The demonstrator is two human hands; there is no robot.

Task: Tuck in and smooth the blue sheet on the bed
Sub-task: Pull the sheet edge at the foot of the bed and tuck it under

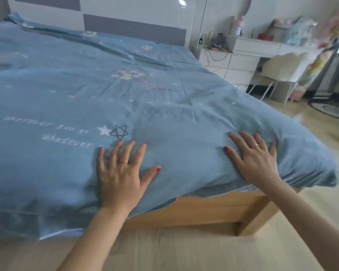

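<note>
With my left hand (120,173) and right hand (255,159) pressed flat, fingers spread, on the blue sheet (86,85), pushing hard could drag the loose hem free.

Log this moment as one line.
left hand flat on blue sheet | right hand flat near corner | sheet edge hanging untucked

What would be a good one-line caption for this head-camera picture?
Both hands, left hand and right hand, press flat with spread fingers on the blue sheet near the bed's foot corner.
</note>
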